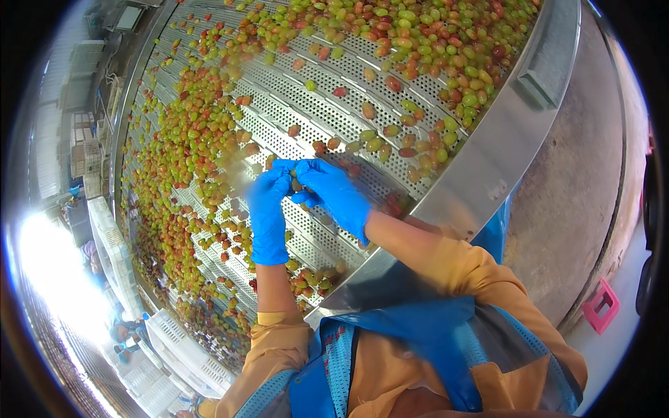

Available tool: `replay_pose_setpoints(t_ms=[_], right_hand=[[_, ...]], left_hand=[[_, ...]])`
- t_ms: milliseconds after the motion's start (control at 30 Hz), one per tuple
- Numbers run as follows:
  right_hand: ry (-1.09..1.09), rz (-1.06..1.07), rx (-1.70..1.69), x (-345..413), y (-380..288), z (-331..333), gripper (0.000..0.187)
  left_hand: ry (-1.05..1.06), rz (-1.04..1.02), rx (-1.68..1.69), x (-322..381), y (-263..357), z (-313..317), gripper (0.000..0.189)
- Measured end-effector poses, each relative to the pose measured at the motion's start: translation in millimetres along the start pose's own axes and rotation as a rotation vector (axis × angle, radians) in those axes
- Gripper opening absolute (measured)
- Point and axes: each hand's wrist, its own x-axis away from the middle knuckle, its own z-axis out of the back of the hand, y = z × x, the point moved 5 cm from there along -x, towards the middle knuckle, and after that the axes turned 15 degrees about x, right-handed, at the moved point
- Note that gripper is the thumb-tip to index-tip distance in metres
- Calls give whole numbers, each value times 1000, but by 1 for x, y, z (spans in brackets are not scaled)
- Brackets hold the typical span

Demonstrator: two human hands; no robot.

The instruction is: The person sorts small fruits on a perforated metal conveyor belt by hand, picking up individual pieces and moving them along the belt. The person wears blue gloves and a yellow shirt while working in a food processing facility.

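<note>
Blue gloves cover both of my hands, which meet at the fingertips above a perforated metal conveyor [292, 112]. My left hand [269, 214] has its fingers curled in towards the right. From the other side, my right hand [334, 193] reaches over with bent fingers touching or nearly touching the left ones. A small greenish oval fruit [296, 185] shows in the gap between them. Whether it is held or lies on the belt below cannot be told. Loose green and red oval fruits [193, 130] are spread around, with a thicker heap [434, 36] at the upper right.
A smooth metal side rail [491, 172] borders the conveyor close to my right arm. Past the far edge stand white plastic crates [177, 350] and a person in blue gloves [125, 334]. A pink plastic stool [601, 306] is on the floor at right.
</note>
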Motion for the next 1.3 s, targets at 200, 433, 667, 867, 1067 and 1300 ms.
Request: replay_pose_setpoints(t_ms=[200,433,667,867,1067,1300], right_hand=[[-87,-8,-160,-13,10,12,27],[-125,-12,-301,-18,-2,22,28],[-38,47,-53,-12,-10,22,39],[-165,-32,-352,-4,-23,23,32],[-202,-103,-509,-5,-27,27,39],[-142,30,-331,-1,-47,47,48]], left_hand=[[28,37,28,-2,7,-25,27],[39,16,29,-17,3,-39,25],[40,58,-139,-26,2,-31,16],[-17,23,44,-28,10,-43,17],[-24,-69,115,-33,19,-55,15],[-131,-165,-361,-18,32,-115,19]])
